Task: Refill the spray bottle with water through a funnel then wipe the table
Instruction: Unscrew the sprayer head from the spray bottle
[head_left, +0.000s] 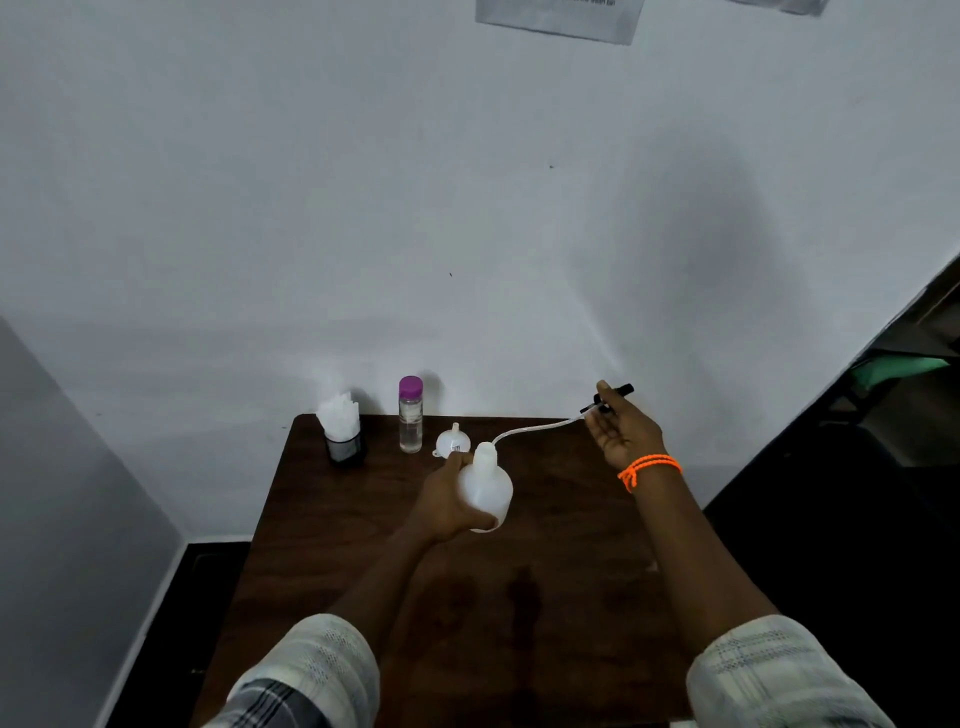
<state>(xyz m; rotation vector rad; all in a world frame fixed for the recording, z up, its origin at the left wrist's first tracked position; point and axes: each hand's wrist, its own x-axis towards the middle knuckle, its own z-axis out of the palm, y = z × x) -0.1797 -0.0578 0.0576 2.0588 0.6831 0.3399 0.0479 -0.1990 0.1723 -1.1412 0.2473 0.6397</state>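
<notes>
My left hand (447, 501) grips the white spray bottle (485, 491) above the middle of the dark wooden table (363, 545), tilted with its open neck pointing away. My right hand (623, 426) holds the black spray head (613, 397) up and to the right. Its thin white dip tube (535, 428) curves from the head back to the bottle's neck. A small white funnel (453, 441) lies upside down on the table just behind the bottle. A clear water bottle with a purple cap (410, 415) stands upright at the back of the table.
A black holder with white tissues (343, 431) stands at the table's back left corner. A white wall rises right behind the table. The dark floor drops away on both sides, and dark furniture (883, 415) stands to the right.
</notes>
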